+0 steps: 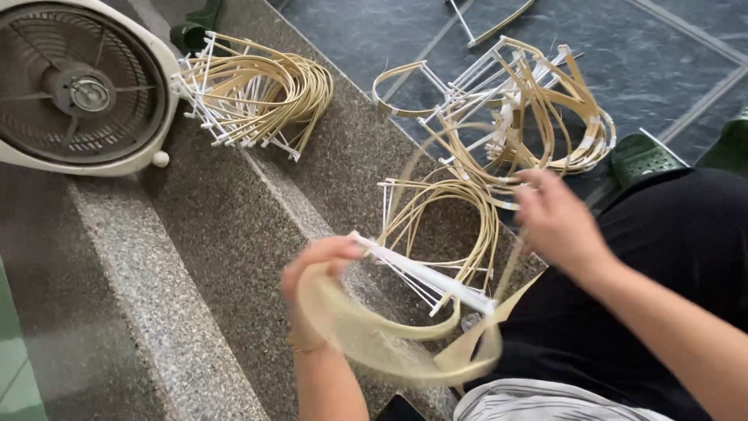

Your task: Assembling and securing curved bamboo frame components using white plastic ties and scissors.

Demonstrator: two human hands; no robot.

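Observation:
My left hand (pixel 315 269) grips a bundle of curved tan bamboo strips (pixel 389 343) with white plastic sticks (pixel 425 277) fanning out from its top end. The bundle is blurred by motion. My right hand (pixel 557 222) hovers to the right, fingers loosely spread, near one thin strip; whether it grips the strip is unclear. Just behind the hands a small stack of the same looped strips (pixel 440 218) lies on the granite step (pixel 234 234). A loose tangle of loops (pixel 530 117) rests on the dark floor beyond.
A white electric fan (pixel 82 86) stands at top left. Next to it lies a neat stack of loops (pixel 257 93). A green sandal (pixel 643 160) sits on the dark tiled floor (pixel 374 35) by my black-clad knee (pixel 670 257).

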